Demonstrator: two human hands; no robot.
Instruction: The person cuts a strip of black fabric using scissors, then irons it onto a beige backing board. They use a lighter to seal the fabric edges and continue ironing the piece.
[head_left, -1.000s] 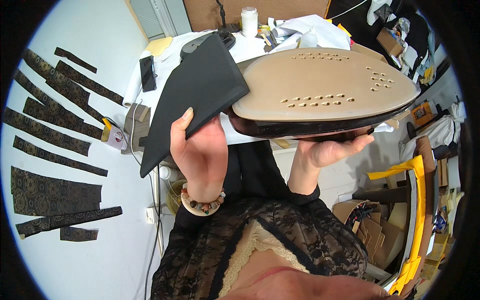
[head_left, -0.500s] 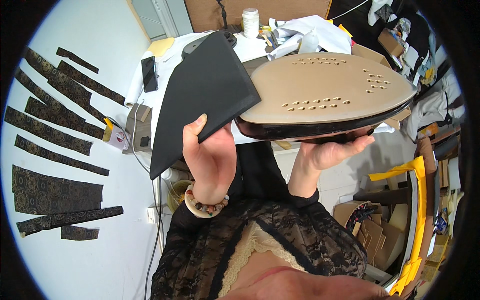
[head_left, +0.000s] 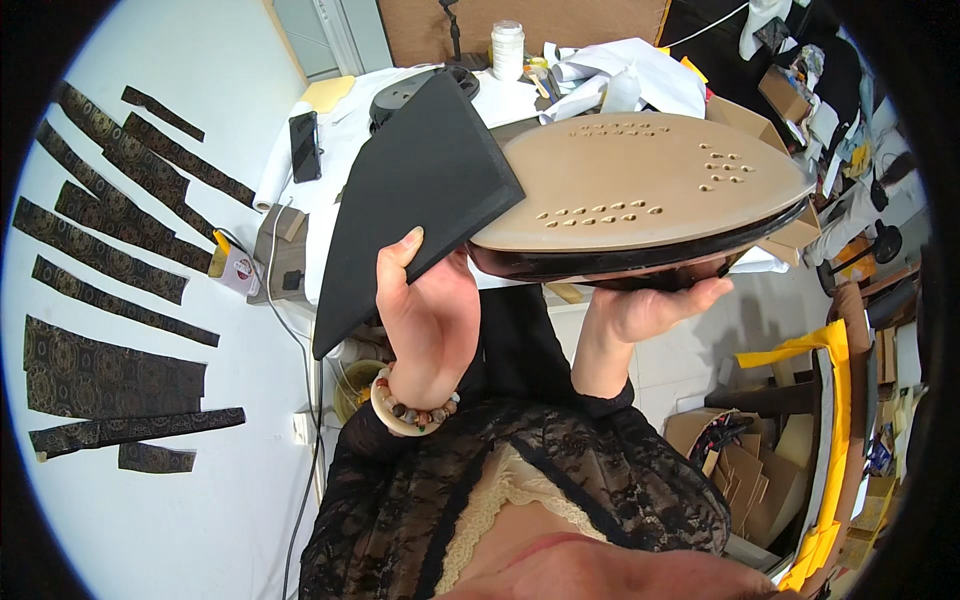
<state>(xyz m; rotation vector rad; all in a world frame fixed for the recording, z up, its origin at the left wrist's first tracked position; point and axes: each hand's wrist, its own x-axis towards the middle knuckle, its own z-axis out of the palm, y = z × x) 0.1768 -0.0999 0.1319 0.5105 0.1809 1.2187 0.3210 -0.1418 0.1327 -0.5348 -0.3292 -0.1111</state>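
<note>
A steam iron [head_left: 640, 235] is held up above the lap, its beige soleplate with clusters of steam holes facing me and its pointed tip to the right. My right hand [head_left: 645, 315] supports its dark, glossy body from below; most of those fingers are hidden. In my left hand [head_left: 435, 300] is a flat, stiff-looking black panel [head_left: 415, 190] with one curved side, pinched by its lower edge between the thumb in front and fingers behind. The panel's right corner overlaps the iron's blunt left end. Whether the two touch I cannot tell.
Behind stands a table [head_left: 345, 100] with a phone [head_left: 304, 146], a white jar [head_left: 507, 50] and crumpled paper [head_left: 640, 75]. Dark patterned fabric strips [head_left: 110, 360] lie on a white surface at left. A cable [head_left: 300, 325] hangs nearby. At lower right is a cardboard box [head_left: 700, 430].
The iron has shifted slightly left and down, showing a little less of its soleplate. The black panel and my left hand have moved slightly right. Both grips stay the same.
</note>
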